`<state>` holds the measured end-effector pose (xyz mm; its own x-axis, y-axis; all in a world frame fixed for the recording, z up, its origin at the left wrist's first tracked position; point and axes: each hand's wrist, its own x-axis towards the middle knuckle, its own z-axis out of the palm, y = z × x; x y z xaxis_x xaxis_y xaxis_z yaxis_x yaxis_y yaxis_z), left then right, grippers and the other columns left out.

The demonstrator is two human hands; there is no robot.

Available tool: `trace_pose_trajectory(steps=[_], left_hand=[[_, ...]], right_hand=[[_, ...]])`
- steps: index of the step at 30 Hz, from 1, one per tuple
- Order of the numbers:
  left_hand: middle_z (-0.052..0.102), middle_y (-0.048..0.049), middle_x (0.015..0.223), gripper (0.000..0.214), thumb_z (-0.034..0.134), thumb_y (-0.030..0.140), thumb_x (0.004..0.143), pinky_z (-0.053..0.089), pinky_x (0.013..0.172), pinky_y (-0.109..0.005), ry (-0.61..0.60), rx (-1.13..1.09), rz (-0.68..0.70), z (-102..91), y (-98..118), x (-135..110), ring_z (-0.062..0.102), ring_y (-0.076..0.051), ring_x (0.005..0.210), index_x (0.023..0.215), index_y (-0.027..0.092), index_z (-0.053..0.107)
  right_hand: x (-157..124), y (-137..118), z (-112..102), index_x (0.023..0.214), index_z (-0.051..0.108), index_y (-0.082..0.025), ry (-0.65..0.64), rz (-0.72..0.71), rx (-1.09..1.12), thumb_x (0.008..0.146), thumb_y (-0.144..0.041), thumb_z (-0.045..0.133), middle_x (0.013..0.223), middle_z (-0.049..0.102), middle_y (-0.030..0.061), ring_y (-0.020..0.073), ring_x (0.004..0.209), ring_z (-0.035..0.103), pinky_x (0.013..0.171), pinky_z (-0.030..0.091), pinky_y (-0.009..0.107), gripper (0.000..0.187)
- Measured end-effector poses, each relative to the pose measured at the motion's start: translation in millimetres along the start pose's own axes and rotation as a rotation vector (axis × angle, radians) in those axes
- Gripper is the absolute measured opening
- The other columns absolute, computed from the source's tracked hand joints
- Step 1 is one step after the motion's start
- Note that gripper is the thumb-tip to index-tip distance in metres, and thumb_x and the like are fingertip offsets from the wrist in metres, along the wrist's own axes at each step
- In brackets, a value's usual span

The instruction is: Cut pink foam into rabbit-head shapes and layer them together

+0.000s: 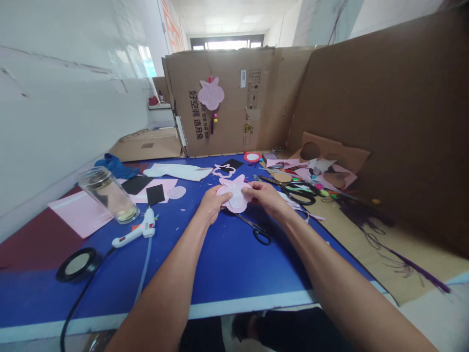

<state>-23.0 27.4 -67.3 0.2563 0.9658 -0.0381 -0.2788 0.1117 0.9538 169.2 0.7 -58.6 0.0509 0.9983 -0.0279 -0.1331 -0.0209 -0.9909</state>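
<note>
A pink flower-shaped cutout (237, 196) with pointed tips at its top is held up between both hands over the blue table. My left hand (212, 201) pinches its left edge, thumb on the front. On the right edge, my right hand (264, 194) grips it with thumb and fingers. Just below the cutout lies a pair of black-handled scissors (256, 230), its blade tips hidden under the cutout. Behind it rests a pink outline frame (214, 170) of similar shape, beside a black square (234, 164).
At left stand a glass jar (110, 195), a white glue gun (142, 229) with its cord, and a black tape roll (77, 264). Larger scissors (298, 193) and paper scraps (322, 168) crowd the right. A cardboard wall (227, 132) bears a hanging pink flower ornament (211, 95).
</note>
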Motion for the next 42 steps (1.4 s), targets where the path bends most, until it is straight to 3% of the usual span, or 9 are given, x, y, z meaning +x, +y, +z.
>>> trace_pose_trajectory(steps=[4, 8, 12, 16, 27, 32, 37, 42], left_hand=[[0.08, -0.0133, 0.092, 0.026, 0.082, 0.031, 0.08, 0.062, 0.067, -0.034, -0.016, -0.068, -0.033, 1.4, 4, -1, 0.074, -0.021, 0.071, 0.098, 0.013, 0.075], [0.081, -0.0163, 0.098, 0.033, 0.077, 0.043, 0.089, 0.065, 0.077, -0.042, -0.019, -0.108, -0.082, 1.0, 6, -2, 0.077, -0.025, 0.082, 0.102, 0.013, 0.075], [0.081, -0.017, 0.101, 0.033, 0.083, 0.03, 0.083, 0.065, 0.083, -0.046, -0.069, -0.052, -0.114, 1.1, 3, -2, 0.078, -0.028, 0.088, 0.11, 0.013, 0.075], [0.081, -0.0167, 0.103, 0.032, 0.084, 0.018, 0.077, 0.065, 0.082, -0.049, -0.017, -0.015, -0.122, 2.3, 0, -2, 0.078, -0.029, 0.086, 0.107, 0.014, 0.075], [0.081, -0.0167, 0.098, 0.034, 0.089, 0.019, 0.069, 0.065, 0.076, -0.045, 0.018, -0.041, -0.105, 2.4, -3, -1, 0.078, -0.029, 0.082, 0.099, 0.014, 0.077], [0.081, -0.0125, 0.092, 0.035, 0.088, 0.019, 0.067, 0.064, 0.071, -0.039, 0.111, -0.065, -0.031, 3.6, 1, 0, 0.077, -0.026, 0.077, 0.099, 0.014, 0.076], [0.081, -0.0101, 0.092, 0.037, 0.088, 0.019, 0.066, 0.064, 0.076, -0.039, 0.202, -0.181, 0.067, 3.8, 5, 0, 0.077, -0.025, 0.08, 0.1, 0.014, 0.075], [0.081, -0.0097, 0.093, 0.035, 0.09, 0.021, 0.066, 0.063, 0.077, -0.038, 0.243, -0.217, 0.1, 4.7, 6, 1, 0.078, -0.026, 0.084, 0.097, 0.014, 0.074]], right_hand=[[0, 0, -1, 0.073, 0.069, -0.02, 0.005, -0.007, 0.003, 0.059, -0.041, 0.092, 0.07, 0.068, -0.0017, 0.0131, 0.064, 0.057, 0.062, 0.048, 0.026, 0.035], [0, 0, -3, 0.073, 0.069, -0.02, 0.021, -0.003, -0.002, 0.06, -0.039, 0.092, 0.071, 0.07, -0.0008, 0.0139, 0.065, 0.059, 0.062, 0.049, 0.026, 0.033], [1, 0, -2, 0.076, 0.071, -0.02, 0.034, 0.0, -0.006, 0.058, -0.038, 0.093, 0.073, 0.071, -0.0005, 0.0141, 0.067, 0.06, 0.062, 0.049, 0.025, 0.034], [1, 0, -1, 0.076, 0.071, -0.02, 0.039, 0.0, -0.011, 0.058, -0.038, 0.092, 0.073, 0.07, -0.0007, 0.0138, 0.066, 0.06, 0.062, 0.049, 0.025, 0.033], [-1, 1, -1, 0.075, 0.069, -0.02, 0.033, 0.006, -0.015, 0.058, -0.04, 0.094, 0.074, 0.071, 0.0007, 0.0159, 0.069, 0.061, 0.065, 0.052, 0.028, 0.037], [-4, 0, 2, 0.083, 0.071, -0.02, 0.0, 0.017, -0.02, 0.063, -0.051, 0.094, 0.079, 0.071, 0.0011, 0.0145, 0.07, 0.061, 0.064, 0.051, 0.025, 0.043], [-9, 1, 11, 0.082, 0.074, -0.019, -0.114, 0.05, -0.184, 0.072, -0.06, 0.088, 0.081, 0.074, 0.0043, 0.0142, 0.068, 0.061, 0.056, 0.045, 0.022, 0.044], [-11, 4, 18, 0.065, 0.07, -0.02, -0.175, 0.002, -0.344, 0.073, -0.056, 0.086, 0.068, 0.073, 0.0047, 0.0114, 0.053, 0.051, 0.046, 0.035, 0.023, 0.041]])
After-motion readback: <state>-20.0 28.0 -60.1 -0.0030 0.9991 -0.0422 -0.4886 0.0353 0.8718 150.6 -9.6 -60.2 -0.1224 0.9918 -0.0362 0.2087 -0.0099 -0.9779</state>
